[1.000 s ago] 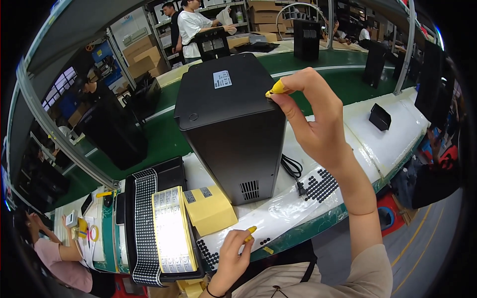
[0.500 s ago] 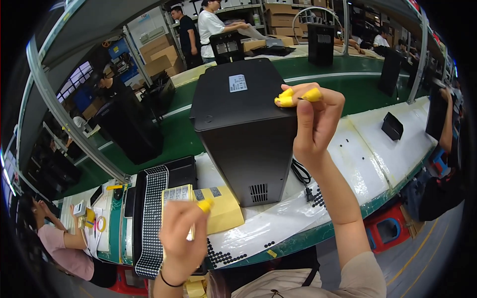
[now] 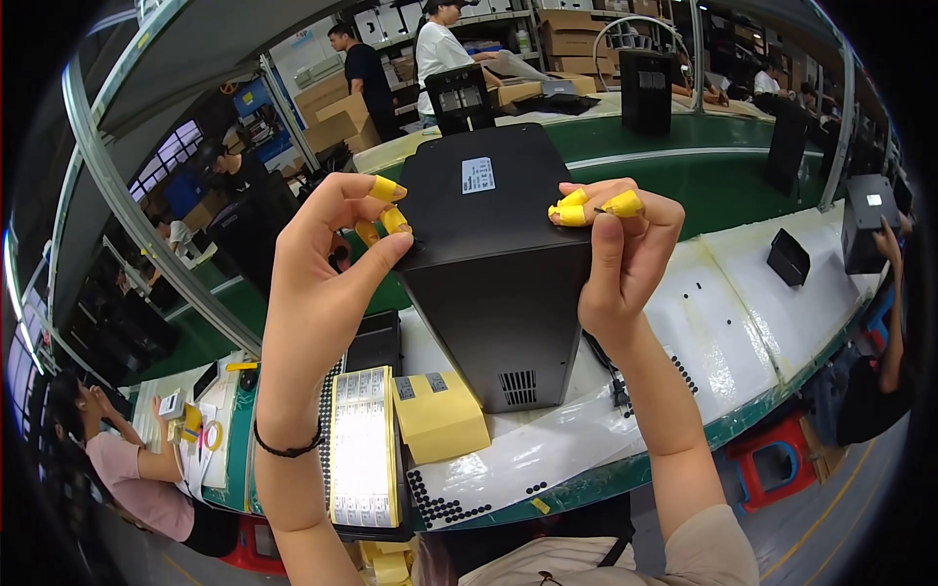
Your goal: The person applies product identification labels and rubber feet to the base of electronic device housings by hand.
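Note:
A tall black box-shaped casing (image 3: 493, 317) stands upright before me, with a white label (image 3: 478, 175) on its top and a vent low on its front. My left hand (image 3: 327, 264) is at the top's near left corner, thumb and finger pinched, a small dark piece showing at their tips. At the near right corner, my right hand (image 3: 630, 249) pinches a small black pad (image 3: 599, 211) between thumb and forefinger. Yellow tape wraps several fingertips on both hands. Below the left forearm lie a stack of label sheets (image 3: 360, 459) and a yellow backing sheet (image 3: 440, 430).
Small black round pads (image 3: 440, 508) lie in rows along the white bench cover (image 3: 547, 449). A black cable (image 3: 618, 391) lies right of the casing. Farther right are a black open part (image 3: 788, 258) and a red stool (image 3: 772, 469). Co-workers sit or stand around the green conveyor (image 3: 547, 151).
My left hand has risen from over the label sheets to the casing's near left top corner. The right hand keeps its pinch at the right corner. The whole view has shifted slightly.

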The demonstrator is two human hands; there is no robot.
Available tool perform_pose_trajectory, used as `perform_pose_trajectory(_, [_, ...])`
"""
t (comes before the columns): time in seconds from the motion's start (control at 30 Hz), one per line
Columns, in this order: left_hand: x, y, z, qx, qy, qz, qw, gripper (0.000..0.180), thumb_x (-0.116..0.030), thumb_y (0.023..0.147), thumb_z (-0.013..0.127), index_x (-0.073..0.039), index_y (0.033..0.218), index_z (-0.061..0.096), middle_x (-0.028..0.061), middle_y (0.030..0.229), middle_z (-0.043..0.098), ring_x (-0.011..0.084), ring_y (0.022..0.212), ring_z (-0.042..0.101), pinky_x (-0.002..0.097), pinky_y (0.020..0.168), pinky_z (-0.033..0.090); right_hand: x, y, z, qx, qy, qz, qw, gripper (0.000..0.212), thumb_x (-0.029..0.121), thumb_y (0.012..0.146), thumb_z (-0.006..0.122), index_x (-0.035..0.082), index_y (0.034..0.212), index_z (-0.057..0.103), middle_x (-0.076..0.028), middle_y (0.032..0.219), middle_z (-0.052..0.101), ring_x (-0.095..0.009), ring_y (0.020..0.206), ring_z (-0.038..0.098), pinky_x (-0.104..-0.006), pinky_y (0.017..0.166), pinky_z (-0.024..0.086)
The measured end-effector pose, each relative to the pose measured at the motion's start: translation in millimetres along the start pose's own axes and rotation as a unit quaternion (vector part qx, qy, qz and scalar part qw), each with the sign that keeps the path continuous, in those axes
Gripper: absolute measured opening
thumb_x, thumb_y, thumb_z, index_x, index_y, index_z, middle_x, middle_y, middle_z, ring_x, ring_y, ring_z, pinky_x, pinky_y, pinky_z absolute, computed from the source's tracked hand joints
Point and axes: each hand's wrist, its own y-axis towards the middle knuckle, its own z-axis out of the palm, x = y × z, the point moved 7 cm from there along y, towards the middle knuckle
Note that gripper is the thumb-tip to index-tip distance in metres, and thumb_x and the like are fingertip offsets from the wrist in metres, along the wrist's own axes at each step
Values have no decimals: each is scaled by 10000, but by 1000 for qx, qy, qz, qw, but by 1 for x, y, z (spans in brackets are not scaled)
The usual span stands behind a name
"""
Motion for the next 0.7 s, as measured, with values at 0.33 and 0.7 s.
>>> perform_pose_trajectory(0.33, [1,7,2,14,61,2,998,252,-26,791,717,-22,1025,623,31,947,676,64,851,564,218,672,383,-3,0,0,-3,-1,9,1000,122,77,995,426,31,1075,346,-122,906,530,-172,830,559,-443,899,519])
perform_pose_trajectory(0.7, [-2,1,0,-14,107,51,993,206,9,791,697,-17,988,642,32,916,694,102,857,602,232,733,423,-2,-2,-1,-8,-8,17,1000,118,72,993,428,30,1071,350,-122,907,532,-181,835,559,-450,902,512])
